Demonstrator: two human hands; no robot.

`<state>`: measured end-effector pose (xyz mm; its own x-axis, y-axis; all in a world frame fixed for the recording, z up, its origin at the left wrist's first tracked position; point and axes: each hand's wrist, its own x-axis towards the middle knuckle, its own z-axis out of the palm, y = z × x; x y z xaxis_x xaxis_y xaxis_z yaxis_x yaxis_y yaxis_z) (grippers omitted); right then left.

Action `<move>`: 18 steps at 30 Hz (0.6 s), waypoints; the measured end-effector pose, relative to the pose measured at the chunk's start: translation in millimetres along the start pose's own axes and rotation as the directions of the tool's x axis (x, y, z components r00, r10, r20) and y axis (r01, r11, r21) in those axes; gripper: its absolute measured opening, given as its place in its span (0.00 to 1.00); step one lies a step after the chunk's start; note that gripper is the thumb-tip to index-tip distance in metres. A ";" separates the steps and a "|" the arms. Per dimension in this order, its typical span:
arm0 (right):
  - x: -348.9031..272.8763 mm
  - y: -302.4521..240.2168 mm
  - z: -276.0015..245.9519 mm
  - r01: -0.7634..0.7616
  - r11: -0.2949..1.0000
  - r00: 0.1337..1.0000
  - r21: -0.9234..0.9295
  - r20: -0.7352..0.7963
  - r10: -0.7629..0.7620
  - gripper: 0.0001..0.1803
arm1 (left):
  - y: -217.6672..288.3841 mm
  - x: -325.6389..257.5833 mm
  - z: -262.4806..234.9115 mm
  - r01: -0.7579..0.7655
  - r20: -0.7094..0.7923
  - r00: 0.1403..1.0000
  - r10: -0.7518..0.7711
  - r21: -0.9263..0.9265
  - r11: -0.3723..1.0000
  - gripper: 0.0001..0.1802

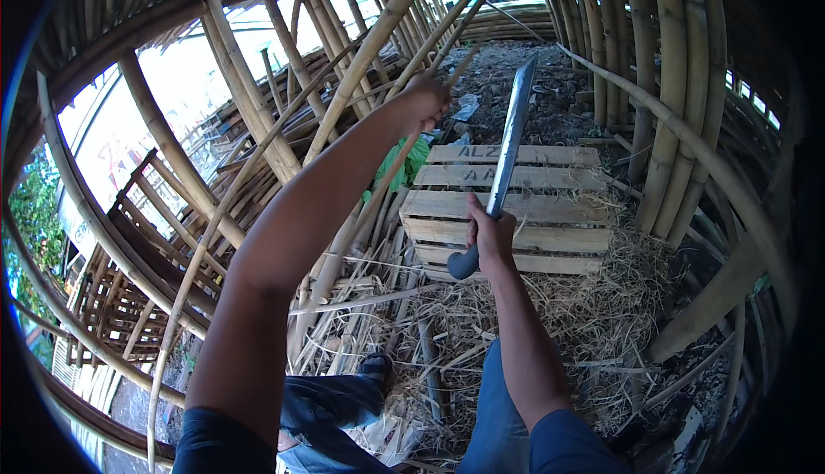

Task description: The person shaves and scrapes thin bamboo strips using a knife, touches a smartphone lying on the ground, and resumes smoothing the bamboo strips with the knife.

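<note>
Many bamboo poles [381,44] stand and lean all round, several slanting across the space just beyond the left hand [425,103]; whether any touches it, I cannot tell. Dry straw [593,319] spreads along the near and right edges of a slatted wooden crate [507,235]. One thin bamboo stick [464,65] passes through the left hand, which is curled tightly around it. The right hand [492,238] wraps closely round a machete [514,134], the dark hooked handle [464,263] overlapping the crate's near edge in view, its tip beyond the far edge, apart from the stick.
</note>
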<state>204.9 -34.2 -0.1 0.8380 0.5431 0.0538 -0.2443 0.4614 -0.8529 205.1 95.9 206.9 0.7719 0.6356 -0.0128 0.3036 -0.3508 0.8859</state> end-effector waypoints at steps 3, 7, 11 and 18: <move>7.2 13.5 -19.0 0.183 0.943 0.977 -0.279 -0.054 -0.206 0.19 | -9.0 -51.8 2.1 0.059 0.099 0.991 -0.085 0.238 0.970 0.11; -0.1 9.5 -22.2 0.297 0.868 0.953 -0.397 0.066 -0.296 0.14 | -57.0 -126.8 0.6 0.166 0.068 0.984 -0.165 -0.017 0.986 0.14; -33.1 -10.1 -8.1 0.314 0.542 0.938 -0.779 0.166 -0.304 0.09 | -104.0 -177.4 6.2 0.235 0.112 0.970 -0.214 -0.229 0.945 0.13; -70.3 0.9 4.0 0.334 0.357 0.929 -0.872 0.240 -0.282 0.09 | -142.1 -220.5 27.0 0.355 0.193 0.935 -0.298 -0.561 0.748 0.15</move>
<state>143.8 -69.1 -2.6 0.7300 0.5428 0.4152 0.6184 -0.2660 -0.7395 6.7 -13.0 71.4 0.7387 0.5661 -0.3659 0.1873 0.3491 0.9182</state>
